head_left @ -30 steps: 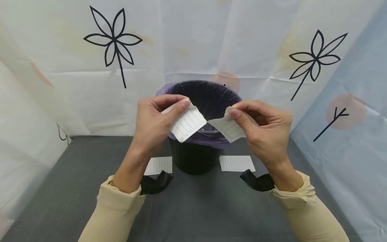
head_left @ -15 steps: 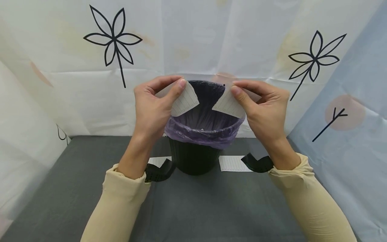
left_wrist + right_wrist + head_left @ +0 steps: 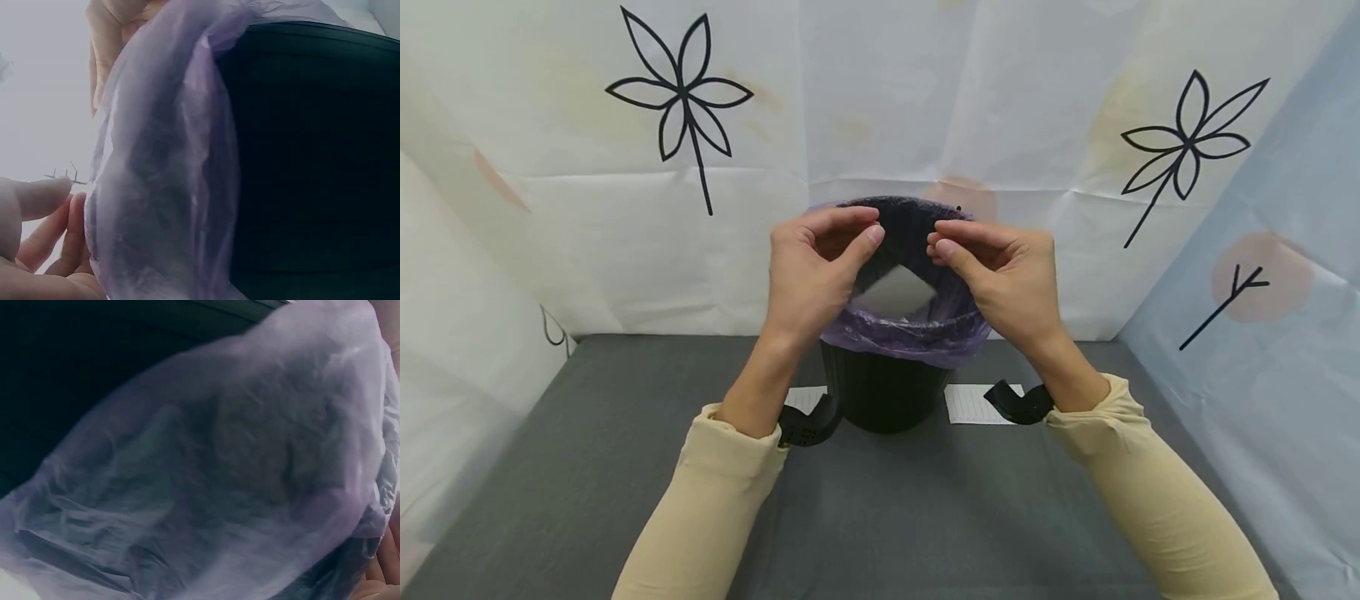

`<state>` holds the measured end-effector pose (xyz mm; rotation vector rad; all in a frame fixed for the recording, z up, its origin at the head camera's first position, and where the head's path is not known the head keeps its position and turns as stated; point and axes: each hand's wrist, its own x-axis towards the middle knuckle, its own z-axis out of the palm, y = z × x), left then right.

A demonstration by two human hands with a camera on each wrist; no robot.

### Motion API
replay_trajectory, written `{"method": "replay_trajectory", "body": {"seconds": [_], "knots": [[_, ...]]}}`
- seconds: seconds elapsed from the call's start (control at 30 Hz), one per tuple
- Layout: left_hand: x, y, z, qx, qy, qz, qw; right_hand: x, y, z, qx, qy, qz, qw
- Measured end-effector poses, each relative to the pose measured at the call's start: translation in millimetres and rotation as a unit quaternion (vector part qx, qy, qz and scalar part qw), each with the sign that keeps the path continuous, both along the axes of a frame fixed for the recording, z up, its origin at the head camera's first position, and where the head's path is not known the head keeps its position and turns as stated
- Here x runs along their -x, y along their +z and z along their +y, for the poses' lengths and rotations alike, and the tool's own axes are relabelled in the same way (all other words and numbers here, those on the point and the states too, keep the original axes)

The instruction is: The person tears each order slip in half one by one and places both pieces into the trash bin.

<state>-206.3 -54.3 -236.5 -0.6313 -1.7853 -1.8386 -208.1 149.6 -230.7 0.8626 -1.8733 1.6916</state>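
Facing pair: the left hand [image 3: 808,271] and right hand [image 3: 1011,279] hung over the mouth of the bin [image 3: 887,396], with a gap between their fingertips.
Paper in the bin: a pale, blurred paper piece [image 3: 897,292] showed in the mouth, below both hands and between them, cornered like a diamond; whether it was dropping or lying on something could not be told.
Nearer hand: neither clearly; the paper piece sat almost evenly between the two.
Grip of each hand: thumb and fingers bent loosely toward one another, tips a little apart, with nothing between them.
Pose: wrists raised, fingertips pointing inward, forearms slanting in from the lower corners in rolled sleeves [image 3: 730,467].
Sheets on the bench: a left sheet [image 3: 803,397] and a right sheet [image 3: 970,406] lay flat on the bench [image 3: 910,517], one on each side of the bin, lower than the hands; the right one ran longest from side to side. Wristbands [image 3: 1022,406] partly hid both.
Purple bag: the bag [image 3: 902,340] lined the bin, folded over its rim, and filled much of both wrist views.
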Motion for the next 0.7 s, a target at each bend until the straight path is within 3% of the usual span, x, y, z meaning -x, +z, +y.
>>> {"method": "replay_trajectory", "body": {"seconds": [0.2, 0.4, 0.57, 0.7], "knots": [[-6.7, -2.8, -5, 0.013, 0.006, -0.004, 0.9999, -5.1, -2.7, 1, -0.003, -0.005, -0.011, 1.0], [-24.7, -9.5, -18, 0.023, 0.008, -0.016, 0.9996, -20.5, -7.7, 5, -0.009, 0.004, -0.003, 1.0], [-44.6, -22.9, -34, 0.014, 0.011, -0.031, 0.9994, -41.7, -20.9, 8, -0.029, 0.022, 0.018, 0.999], [-57.0, -40.5, -46, 0.006, 0.016, -0.048, 0.9987, -59.3, -37.9, 8, -0.021, 0.047, 0.026, 0.998]]}}
